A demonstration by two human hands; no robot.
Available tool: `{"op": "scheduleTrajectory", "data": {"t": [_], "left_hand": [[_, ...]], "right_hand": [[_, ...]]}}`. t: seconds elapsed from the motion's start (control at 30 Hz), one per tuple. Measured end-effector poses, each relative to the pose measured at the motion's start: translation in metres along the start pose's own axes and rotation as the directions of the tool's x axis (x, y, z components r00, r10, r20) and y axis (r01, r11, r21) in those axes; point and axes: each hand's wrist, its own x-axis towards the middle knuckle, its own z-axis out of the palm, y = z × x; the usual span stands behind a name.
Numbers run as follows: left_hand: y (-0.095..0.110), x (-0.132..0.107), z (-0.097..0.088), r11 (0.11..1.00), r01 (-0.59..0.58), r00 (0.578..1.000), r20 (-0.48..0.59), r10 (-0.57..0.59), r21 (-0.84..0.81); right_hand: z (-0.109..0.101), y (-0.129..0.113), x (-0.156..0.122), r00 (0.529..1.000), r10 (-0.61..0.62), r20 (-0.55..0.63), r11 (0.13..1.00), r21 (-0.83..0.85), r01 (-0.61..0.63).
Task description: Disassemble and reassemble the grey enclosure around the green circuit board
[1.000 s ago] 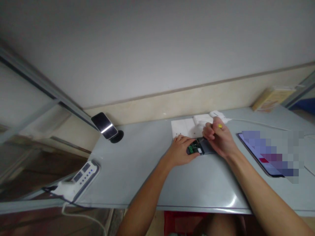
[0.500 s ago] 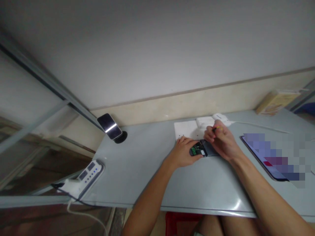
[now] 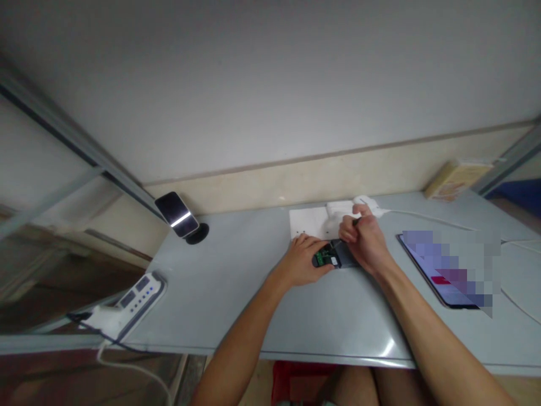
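Note:
My left hand (image 3: 302, 260) is closed around the left end of a dark opened electronic device (image 3: 350, 258) on the table, thumb along the near edge and fingers along the far one. Between thumb and fingers a green circuit board (image 3: 323, 257) shows in the casing. My right hand (image 3: 366, 239) is closed on a small screwdriver (image 3: 356, 221) with a dark handle, above the right part of the device. Its thin shaft slants down toward the circuit board; whether the tip sits in a screw I cannot tell. The right hand covers part of the casing.
Behind the hands lie a white sheet (image 3: 307, 217) with small dark bits and a white corded item (image 3: 367, 202). A tablet-like screen (image 3: 426, 270) lies right, a yellowish box (image 3: 454, 179) back right. Left are a phone on a stand (image 3: 177, 217) and a power strip (image 3: 137, 301).
The view has turned slightly right, so everything sits further left in it. A finger of my right hand is now raised over the screwdriver, and its yellow part no longer shows.

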Motion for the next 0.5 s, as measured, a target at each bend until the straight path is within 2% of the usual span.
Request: {"op": "scheduleTrajectory", "data": {"t": [0.1,0.2,0.4,0.5], "left_hand": [[0.0001,0.0,0.0001,1.0,-0.003,1.0,0.001,0.003,0.021],[0.0,-0.0001,0.0,1.0,-0.002,1.0,0.01,0.002,0.026],[0.0008,-0.0007,-0.0018,1.0,0.018,0.999,0.031,-0.018,0.015],[0.0016,-0.001,-0.0029,1.0,0.01,1.0,0.03,-0.011,0.013]], "right_hand": [[0.0001,-0.0037,0.0002,0.999,0.043,0.003,0.999,0.025,-0.043],[-0.0018,-0.0062,-0.0018,0.998,0.061,0.008,0.998,-0.022,-0.06],[-0.0015,0.001,-0.001,0.999,0.007,-0.033,1.0,-0.012,-0.007],[0.0011,-0.0016,-0.0012,1.0,0.015,-0.016,1.0,-0.027,-0.015]]}}
